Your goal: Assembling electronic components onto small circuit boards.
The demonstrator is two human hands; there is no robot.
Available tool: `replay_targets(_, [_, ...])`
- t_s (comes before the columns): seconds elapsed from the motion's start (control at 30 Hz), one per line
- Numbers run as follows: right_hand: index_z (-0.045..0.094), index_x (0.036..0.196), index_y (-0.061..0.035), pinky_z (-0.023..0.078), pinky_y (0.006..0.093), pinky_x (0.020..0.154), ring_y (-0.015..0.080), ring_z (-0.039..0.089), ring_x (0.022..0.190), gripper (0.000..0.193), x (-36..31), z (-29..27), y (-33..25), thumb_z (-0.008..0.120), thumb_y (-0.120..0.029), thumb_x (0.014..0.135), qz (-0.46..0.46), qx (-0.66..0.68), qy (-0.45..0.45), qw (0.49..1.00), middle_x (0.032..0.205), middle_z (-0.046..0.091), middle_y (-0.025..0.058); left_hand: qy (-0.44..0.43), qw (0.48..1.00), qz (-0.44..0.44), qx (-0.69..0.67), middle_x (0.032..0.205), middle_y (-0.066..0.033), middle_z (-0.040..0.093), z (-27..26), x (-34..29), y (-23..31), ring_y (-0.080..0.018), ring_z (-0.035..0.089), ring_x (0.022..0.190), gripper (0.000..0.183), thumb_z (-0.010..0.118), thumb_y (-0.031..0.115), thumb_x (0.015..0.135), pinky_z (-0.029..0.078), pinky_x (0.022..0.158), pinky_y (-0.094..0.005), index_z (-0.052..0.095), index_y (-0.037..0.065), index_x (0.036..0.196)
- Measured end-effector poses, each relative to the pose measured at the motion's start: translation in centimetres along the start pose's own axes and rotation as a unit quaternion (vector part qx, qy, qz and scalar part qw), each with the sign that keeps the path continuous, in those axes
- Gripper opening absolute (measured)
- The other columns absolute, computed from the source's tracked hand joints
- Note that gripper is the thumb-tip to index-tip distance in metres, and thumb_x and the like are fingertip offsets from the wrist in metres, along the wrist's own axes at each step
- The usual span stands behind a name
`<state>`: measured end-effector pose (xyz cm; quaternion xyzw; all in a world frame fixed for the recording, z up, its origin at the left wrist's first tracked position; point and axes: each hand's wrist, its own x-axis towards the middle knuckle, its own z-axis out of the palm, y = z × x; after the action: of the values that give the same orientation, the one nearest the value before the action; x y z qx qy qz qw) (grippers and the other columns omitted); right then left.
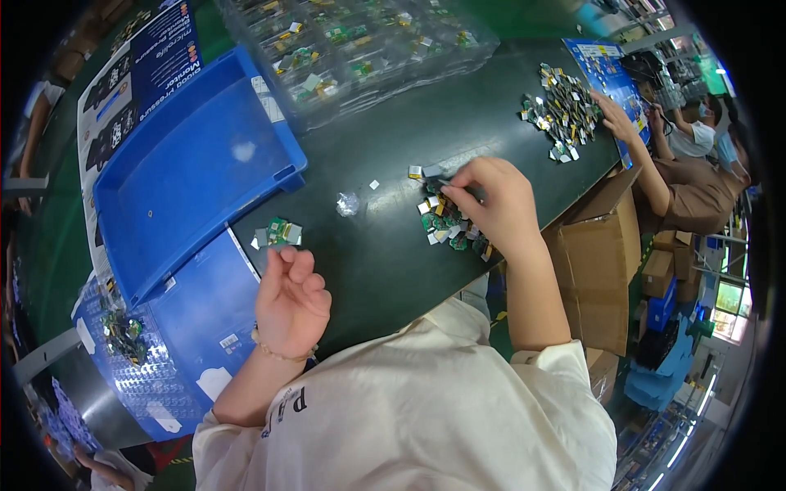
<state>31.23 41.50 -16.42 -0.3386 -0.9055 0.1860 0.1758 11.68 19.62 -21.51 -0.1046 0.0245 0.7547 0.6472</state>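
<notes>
Apparently pinching a small grey piece (pixel 437 180) in the right hand (pixel 503 206), at the far edge of the circuit-board pile (pixel 434 222), with a loosely curled left hand (pixel 293 296) nearer a smaller board cluster (pixel 281 232).

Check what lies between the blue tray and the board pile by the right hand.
Head view: a crumpled clear plastic piece and a small white square on the dark tabletop.

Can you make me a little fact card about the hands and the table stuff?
Left grip: loosely curled, near a small board cluster
Right grip: fingertips pinched at the nearer parts pile; held piece unclear
Table: dark green
Blue tray: beyond the left grip
Clear tray: far side, holding boards
Farther pile: right, by another person's hand
</notes>
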Motion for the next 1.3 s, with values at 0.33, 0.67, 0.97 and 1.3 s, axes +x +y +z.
replay_targets(0.33, [0.055, 0.069, -0.0111, 0.043, 0.0301, 0.062, 0.0188, 0.055, 0.066, 0.023, -1.7, 1.1, -6.0, 0.074, -0.002, 0.060, -0.189, 0.095, 0.099, 0.972, 0.087, 0.069, 0.0006, 0.073, 0.887, -0.141, 0.433, 0.103, -0.0175, 0.063, 2.3, 0.0, -2.0, -0.0263, 0.064, 0.091, 0.029, 0.044, 0.025, 0.096, 0.053, 0.078, -0.0341, 0.056, -0.001, 0.101])
replay_targets(0.67, [0.057, 0.069, -0.0126, 0.043, 0.0277, 0.061, 0.0181, 0.051, 0.068, 0.021, -1.7, 5.8, -8.8, 0.075, -0.009, 0.059, -0.243, 0.114, 0.128, 0.955, 0.086, 0.067, -0.0028, 0.126, 0.902, -0.020, 0.413, 0.111, -0.0116, 0.060, 0.6, -0.3, -2.1, -0.0242, 0.059, 0.104, 0.034, 0.043, 0.026, 0.097, 0.045, 0.094, -0.0395, 0.052, 0.000, 0.118])
replay_targets(0.97, [0.068, 0.085, -0.0126, 0.042, 0.0296, 0.068, 0.0188, 0.052, 0.073, 0.025, -1.5, 5.9, -8.0, 0.076, -0.011, 0.061, -0.244, 0.184, 0.047, 0.951, 0.094, 0.066, -0.0013, 0.124, 0.914, 0.026, 0.385, 0.111, -0.0095, 0.060, 1.4, 0.1, -1.6, -0.0187, 0.059, 0.101, 0.028, 0.047, 0.013, 0.095, 0.049, 0.089, -0.0326, 0.053, 0.002, 0.119])
replay_targets(1.3, [0.066, 0.105, -0.0061, 0.041, 0.0368, 0.082, 0.0267, 0.057, 0.092, 0.032, 3.4, 3.2, -10.2, 0.064, -0.006, 0.073, -0.267, 0.282, 0.018, 0.921, 0.104, 0.064, 0.0088, 0.105, 0.917, 0.101, 0.371, 0.118, -0.0125, 0.058, 1.7, -0.3, -1.3, -0.0212, 0.060, 0.104, 0.024, 0.052, 0.006, 0.092, 0.050, 0.085, -0.0290, 0.056, 0.003, 0.115])
